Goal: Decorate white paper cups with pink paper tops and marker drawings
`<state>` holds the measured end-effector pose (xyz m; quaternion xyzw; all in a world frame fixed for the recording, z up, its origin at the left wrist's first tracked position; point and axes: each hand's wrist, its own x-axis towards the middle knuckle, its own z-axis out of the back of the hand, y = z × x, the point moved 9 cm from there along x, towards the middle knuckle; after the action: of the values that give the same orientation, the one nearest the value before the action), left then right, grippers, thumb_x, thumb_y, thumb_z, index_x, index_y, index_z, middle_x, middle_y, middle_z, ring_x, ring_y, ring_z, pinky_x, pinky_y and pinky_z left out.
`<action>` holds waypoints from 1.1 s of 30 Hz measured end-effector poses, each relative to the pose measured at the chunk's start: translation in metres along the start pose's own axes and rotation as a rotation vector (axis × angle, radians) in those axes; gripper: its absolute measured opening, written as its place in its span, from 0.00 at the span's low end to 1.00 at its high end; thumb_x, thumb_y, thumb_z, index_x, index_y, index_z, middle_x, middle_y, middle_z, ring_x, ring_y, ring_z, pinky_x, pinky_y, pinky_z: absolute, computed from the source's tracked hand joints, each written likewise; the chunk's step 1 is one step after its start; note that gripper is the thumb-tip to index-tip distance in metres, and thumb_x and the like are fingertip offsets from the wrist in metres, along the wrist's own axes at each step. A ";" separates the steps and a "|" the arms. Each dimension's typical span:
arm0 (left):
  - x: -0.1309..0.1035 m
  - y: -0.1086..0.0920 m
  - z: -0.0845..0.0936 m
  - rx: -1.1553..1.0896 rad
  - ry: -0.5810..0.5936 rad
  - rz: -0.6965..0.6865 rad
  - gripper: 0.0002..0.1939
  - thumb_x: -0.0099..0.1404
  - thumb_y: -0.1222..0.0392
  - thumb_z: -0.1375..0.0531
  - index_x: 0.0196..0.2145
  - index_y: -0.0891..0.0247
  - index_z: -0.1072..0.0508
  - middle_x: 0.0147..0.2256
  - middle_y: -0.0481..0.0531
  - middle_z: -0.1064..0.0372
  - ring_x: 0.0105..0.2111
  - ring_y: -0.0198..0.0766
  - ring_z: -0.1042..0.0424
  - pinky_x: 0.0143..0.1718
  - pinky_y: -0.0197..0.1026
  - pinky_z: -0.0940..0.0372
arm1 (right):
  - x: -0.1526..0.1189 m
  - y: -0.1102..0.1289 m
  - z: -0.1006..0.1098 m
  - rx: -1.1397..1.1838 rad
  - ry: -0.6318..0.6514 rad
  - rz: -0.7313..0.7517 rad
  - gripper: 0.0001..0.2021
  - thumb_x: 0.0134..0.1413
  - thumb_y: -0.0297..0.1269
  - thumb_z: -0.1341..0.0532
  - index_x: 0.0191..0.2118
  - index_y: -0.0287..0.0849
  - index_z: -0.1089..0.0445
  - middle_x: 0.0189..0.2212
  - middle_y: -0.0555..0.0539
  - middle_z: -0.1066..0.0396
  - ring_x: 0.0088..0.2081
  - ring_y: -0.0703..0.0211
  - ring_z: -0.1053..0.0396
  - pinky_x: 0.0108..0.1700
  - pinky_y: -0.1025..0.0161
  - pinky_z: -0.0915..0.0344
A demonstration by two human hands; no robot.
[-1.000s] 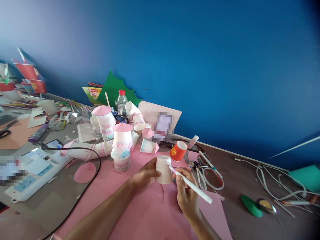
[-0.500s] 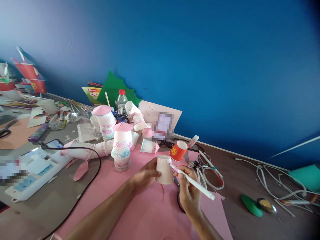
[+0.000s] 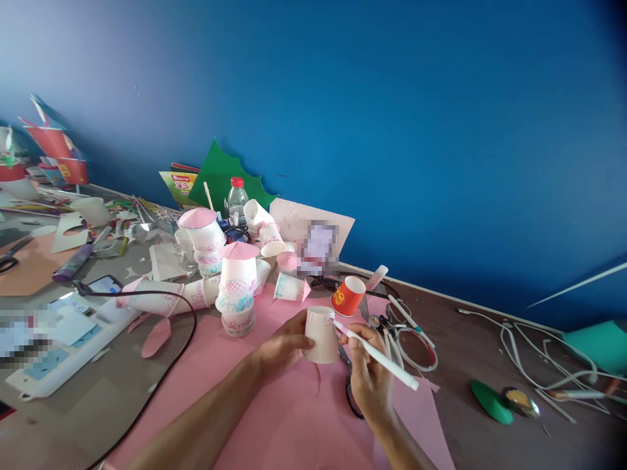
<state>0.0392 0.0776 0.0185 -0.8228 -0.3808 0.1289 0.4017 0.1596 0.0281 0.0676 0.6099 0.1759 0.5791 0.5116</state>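
I've got the left hand (image 3: 287, 344), partly hidden, curled round a white cup (image 3: 321, 341), short of the table's (image 3: 455, 352) back edge; right hand (image 3: 371, 369) pinches a marker (image 3: 385, 360), tip perhaps touching; scissors (image 3: 347, 360) half-covered.

White paper cup (image 3: 321, 339): in my left hand (image 3: 287, 343), narrow end up, wide end down, near upright. Plain wall, faint pink line marks near the upper end. Marker (image 3: 382, 356): slim, white barrel, pinkish-lilac front section, in my right hand (image 3: 369, 362), slanted, back end low and to the right. Tip at the cup's upper right side; can't confirm contact.
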 end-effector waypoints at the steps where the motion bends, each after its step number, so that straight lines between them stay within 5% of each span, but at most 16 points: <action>1: 0.000 0.000 0.000 -0.002 0.001 -0.003 0.25 0.54 0.65 0.38 0.51 0.64 0.30 0.44 0.58 0.29 0.45 0.50 0.31 0.43 0.45 0.40 | -0.001 0.000 -0.001 -0.002 0.011 -0.005 0.10 0.64 0.43 0.46 0.37 0.44 0.32 0.24 0.51 0.31 0.24 0.60 0.33 0.26 0.64 0.36; 5: 0.000 0.000 0.000 0.005 -0.002 0.008 0.25 0.53 0.63 0.37 0.50 0.65 0.30 0.44 0.59 0.29 0.45 0.50 0.31 0.43 0.45 0.40 | -0.002 -0.002 0.006 0.031 -0.060 -0.021 0.11 0.64 0.44 0.47 0.36 0.44 0.33 0.28 0.49 0.30 0.29 0.59 0.31 0.31 0.62 0.35; 9: 0.000 0.000 0.001 0.016 -0.023 0.028 0.26 0.52 0.62 0.37 0.51 0.66 0.30 0.43 0.59 0.29 0.44 0.49 0.32 0.40 0.43 0.41 | -0.002 -0.007 0.012 0.083 -0.145 -0.030 0.13 0.66 0.45 0.50 0.46 0.44 0.35 0.31 0.48 0.28 0.33 0.57 0.30 0.40 0.54 0.33; 18: 0.002 0.000 0.005 -0.066 -0.089 0.000 0.31 0.52 0.66 0.37 0.55 0.61 0.33 0.48 0.58 0.30 0.47 0.50 0.32 0.45 0.45 0.40 | -0.009 -0.014 -0.005 0.073 -0.096 -0.080 0.17 0.65 0.49 0.50 0.50 0.44 0.37 0.38 0.43 0.28 0.41 0.52 0.29 0.41 0.53 0.31; 24: -0.001 0.001 -0.004 0.028 0.006 -0.015 0.30 0.59 0.50 0.36 0.56 0.61 0.35 0.49 0.59 0.31 0.50 0.51 0.34 0.47 0.47 0.41 | -0.018 -0.011 -0.010 0.060 -0.058 -0.039 0.17 0.66 0.47 0.50 0.53 0.45 0.38 0.42 0.42 0.29 0.46 0.52 0.30 0.49 0.48 0.33; 33: 0.001 0.002 -0.001 0.160 0.024 -0.004 0.33 0.54 0.53 0.32 0.55 0.64 0.35 0.46 0.59 0.30 0.46 0.50 0.32 0.41 0.43 0.41 | -0.016 0.010 -0.003 0.042 -0.056 0.060 0.16 0.67 0.45 0.51 0.53 0.46 0.36 0.36 0.46 0.27 0.40 0.55 0.28 0.42 0.54 0.30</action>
<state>0.0412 0.0766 0.0179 -0.7889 -0.3660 0.1485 0.4707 0.1489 0.0128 0.0668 0.6415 0.1551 0.5730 0.4859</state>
